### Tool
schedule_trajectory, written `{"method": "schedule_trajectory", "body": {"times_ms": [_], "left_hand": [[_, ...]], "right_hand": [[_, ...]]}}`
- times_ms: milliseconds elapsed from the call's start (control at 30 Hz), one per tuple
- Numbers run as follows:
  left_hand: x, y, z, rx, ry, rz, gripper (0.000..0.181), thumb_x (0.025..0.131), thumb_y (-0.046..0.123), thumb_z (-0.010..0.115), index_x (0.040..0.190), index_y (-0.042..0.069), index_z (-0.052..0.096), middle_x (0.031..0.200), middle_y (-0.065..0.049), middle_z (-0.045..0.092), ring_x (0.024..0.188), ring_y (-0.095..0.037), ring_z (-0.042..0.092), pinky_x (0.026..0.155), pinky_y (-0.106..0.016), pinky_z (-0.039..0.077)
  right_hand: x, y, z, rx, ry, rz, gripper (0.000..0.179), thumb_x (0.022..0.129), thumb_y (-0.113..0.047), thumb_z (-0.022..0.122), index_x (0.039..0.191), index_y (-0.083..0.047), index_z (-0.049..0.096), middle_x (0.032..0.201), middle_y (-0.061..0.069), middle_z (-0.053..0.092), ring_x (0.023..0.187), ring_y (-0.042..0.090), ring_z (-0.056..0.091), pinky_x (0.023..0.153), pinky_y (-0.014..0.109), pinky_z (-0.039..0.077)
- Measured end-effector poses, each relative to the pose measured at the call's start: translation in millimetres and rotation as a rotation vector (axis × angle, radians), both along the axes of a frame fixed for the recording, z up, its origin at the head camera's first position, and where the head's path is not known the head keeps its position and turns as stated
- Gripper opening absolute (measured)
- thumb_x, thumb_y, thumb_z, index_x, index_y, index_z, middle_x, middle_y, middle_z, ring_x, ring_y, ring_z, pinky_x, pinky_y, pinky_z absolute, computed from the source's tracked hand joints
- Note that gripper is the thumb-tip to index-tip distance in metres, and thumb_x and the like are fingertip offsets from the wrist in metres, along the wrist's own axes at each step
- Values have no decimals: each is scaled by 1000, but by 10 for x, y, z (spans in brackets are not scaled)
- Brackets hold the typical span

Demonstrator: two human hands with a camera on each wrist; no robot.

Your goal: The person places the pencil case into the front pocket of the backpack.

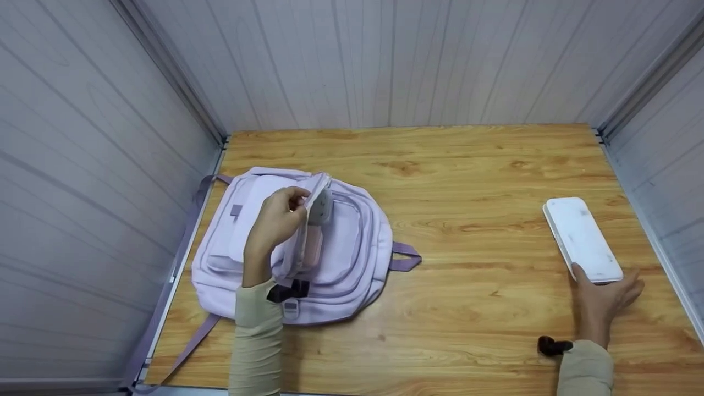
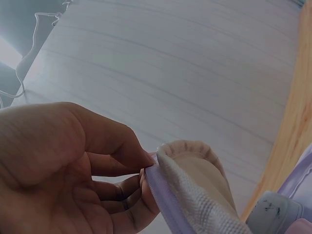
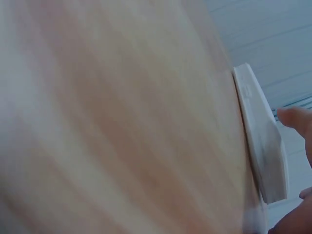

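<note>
A pale lilac backpack (image 1: 346, 242) lies on the wooden table at left, its front pocket pulled up. My left hand (image 1: 278, 217) pinches the zippered edge of the pocket flap (image 2: 170, 195) between thumb and fingers. Inside the pocket opening sit a grey case-like item (image 1: 321, 208) and a pink item (image 1: 313, 246), partly hidden by the fabric. At right, a long white case (image 1: 584, 239) with rounded corners lies flat, some dark smudges on its top. My right hand (image 1: 602, 297) is at its near end, thumb by the left edge and fingers spread to the right.
Light panel walls (image 1: 357, 60) enclose the wooden table (image 1: 467, 181) at the back and both sides. One purple strap (image 1: 192, 346) trails off the table's left edge. The backpack's top loop (image 1: 406, 257) points right, toward the white case.
</note>
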State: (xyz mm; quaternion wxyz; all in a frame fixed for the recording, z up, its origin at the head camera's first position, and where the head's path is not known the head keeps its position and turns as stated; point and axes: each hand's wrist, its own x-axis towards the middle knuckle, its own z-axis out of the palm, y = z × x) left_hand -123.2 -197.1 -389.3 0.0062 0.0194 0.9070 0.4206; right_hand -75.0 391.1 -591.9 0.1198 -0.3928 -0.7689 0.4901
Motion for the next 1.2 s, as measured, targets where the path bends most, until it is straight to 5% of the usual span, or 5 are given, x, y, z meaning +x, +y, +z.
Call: {"method": "schedule_trajectory", "body": {"times_ms": [433,800,1200], "left_hand": [[0,-10,-15,3,-1,1,35,84,1,46,113,-1,65,93,-12,61,83,-21,54,69,-28,43],[-2,7,-17,-2,5,6,35,83,1,46,112,-1,65,92,-11,61,83,-20,53,69,-28,43],[-8,3,3,-14,-4,4,35,83,0,46,112,-1,65,92,-11,61,83,-20,54,68,-28,43]], "right_hand": [[-7,6,2,69,-61,179,112,80,-42,70,153,-17,-12,158,13,-10,146,29,-5,118,40,7],[52,-4,-1,84,-22,140,109,80,-41,71,154,-18,-5,160,10,-6,147,28,-2,118,41,9],[77,-24,118,24,32,44,96,85,-37,67,154,-16,4,161,5,-3,147,18,-2,118,27,2]]}}
